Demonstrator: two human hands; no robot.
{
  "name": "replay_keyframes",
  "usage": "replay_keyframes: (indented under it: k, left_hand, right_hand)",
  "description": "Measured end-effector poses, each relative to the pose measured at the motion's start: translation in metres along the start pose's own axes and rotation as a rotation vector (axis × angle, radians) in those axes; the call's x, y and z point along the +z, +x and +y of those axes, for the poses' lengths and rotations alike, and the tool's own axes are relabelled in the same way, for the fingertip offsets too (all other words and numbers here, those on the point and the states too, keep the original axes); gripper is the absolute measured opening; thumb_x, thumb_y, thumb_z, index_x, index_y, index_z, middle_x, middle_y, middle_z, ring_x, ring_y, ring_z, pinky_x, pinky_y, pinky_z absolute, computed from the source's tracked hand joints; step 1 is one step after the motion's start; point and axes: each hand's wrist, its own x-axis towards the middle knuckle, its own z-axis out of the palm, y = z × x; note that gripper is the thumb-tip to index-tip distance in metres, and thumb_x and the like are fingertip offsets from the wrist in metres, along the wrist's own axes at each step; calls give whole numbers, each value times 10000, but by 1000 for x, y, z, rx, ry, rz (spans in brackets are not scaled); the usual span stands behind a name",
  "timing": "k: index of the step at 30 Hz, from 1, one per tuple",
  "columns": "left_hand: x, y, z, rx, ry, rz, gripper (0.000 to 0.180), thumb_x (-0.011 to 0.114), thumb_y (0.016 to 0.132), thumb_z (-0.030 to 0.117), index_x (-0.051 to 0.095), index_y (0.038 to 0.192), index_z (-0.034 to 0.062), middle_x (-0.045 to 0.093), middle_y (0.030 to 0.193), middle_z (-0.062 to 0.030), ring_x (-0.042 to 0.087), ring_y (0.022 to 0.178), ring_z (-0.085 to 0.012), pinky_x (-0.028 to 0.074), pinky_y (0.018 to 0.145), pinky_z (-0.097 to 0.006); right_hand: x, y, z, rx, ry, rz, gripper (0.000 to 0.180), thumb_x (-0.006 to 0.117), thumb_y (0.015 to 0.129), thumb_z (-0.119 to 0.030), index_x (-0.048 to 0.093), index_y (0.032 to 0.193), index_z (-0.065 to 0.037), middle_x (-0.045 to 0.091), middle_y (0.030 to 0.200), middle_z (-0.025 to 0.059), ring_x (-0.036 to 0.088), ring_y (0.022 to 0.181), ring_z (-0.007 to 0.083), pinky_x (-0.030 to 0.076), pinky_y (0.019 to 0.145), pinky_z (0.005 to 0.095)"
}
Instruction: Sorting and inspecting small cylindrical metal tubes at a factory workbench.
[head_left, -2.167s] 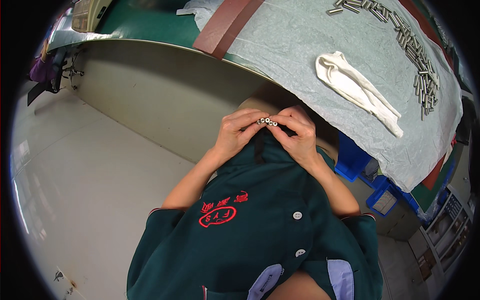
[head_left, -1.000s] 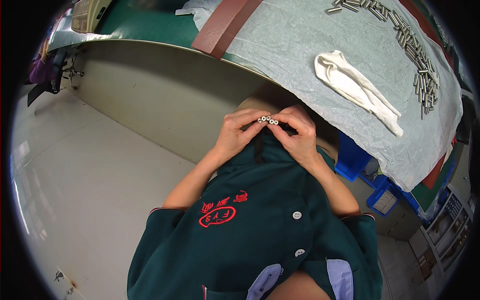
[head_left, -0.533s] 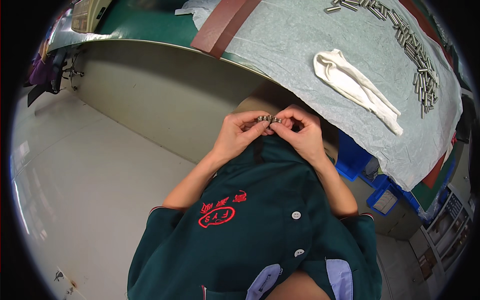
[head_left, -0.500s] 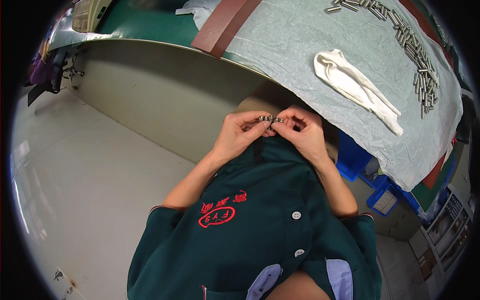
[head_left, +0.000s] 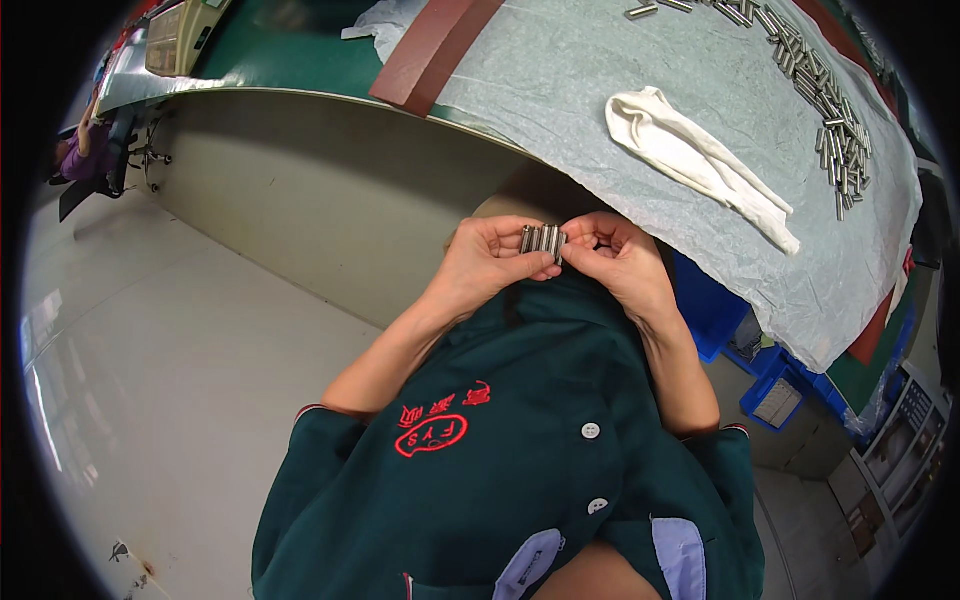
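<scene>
Side by side in a short row, several shiny metal pins (head_left: 543, 240) are held in front of my waist, just off the table edge. My left hand (head_left: 485, 262) pinches the row between thumb and fingers from the left. At the row's right end, my right hand (head_left: 622, 262) has its thumb and curled fingers closed on the pins. On the paper-covered table, a heap of similar loose metal pins (head_left: 820, 92) curves along the far right side. A white cloth glove or sleeve (head_left: 700, 168) lies crumpled on the paper nearer to me.
White paper (head_left: 560, 75) covers the green table's right part and hangs over its edge. A brown-red block (head_left: 437, 52) sits at the paper's left. Blue bins (head_left: 775, 395) stand below on the right. Far left, a person in purple (head_left: 85, 155) sits.
The pins have turned in my fingers, from end-on to showing their long sides. My right hand has shifted slightly right. The view has moved a little.
</scene>
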Motion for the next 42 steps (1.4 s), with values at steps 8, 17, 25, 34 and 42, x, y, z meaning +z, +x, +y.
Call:
replay_keyframes:
  k: [8, 17, 25, 34, 42]
  left_hand:
    - [5, -2, 4, -50, -58, -73, 228, 574, 876, 21, 578, 1085, -70, 657, 961, -151, 671, 852, -208, 556, 772, -282]
    - [9, -5, 8, -111, -85, -122, 238, 577, 885, 65, 576, 1082, -70, 654, 959, -155, 671, 863, -230, 560, 776, -299]
    - [11, -2, 8, -232, -204, -161, 300, 489, 941, 176, 570, 1080, -77, 649, 960, -166, 666, 886, -257, 554, 799, -332]
    - [11, 0, 10, -231, -302, -201, 332, 447, 929, 170, 556, 1102, -93, 636, 1001, -186, 654, 925, -304, 545, 825, -362]
    - [7, 2, 12, -265, -434, -212, 378, 453, 924, 189, 522, 1119, -127, 629, 1007, -221, 645, 935, -353, 552, 812, -386]
  right_hand:
    - [-2, -6, -4, 9, 36, 4, 192, 708, 773, -43, 605, 931, -5, 599, 821, 5, 526, 710, 37, 418, 652, 164]
    - [-5, -11, 3, -97, 83, -17, 226, 710, 764, -11, 604, 962, 3, 574, 774, -14, 501, 671, 24, 400, 615, 150]
    - [-8, -15, 2, -105, 75, -48, 215, 696, 779, -14, 623, 981, 3, 562, 750, -35, 491, 671, 11, 403, 616, 149]
    - [-6, -17, 0, -113, 48, -7, 193, 688, 788, -10, 635, 972, 11, 551, 746, -39, 480, 657, 6, 404, 607, 140]
    - [3, -11, 0, -179, 65, 37, 159, 724, 783, -68, 647, 906, -3, 456, 663, -89, 366, 596, -12, 311, 511, 150]
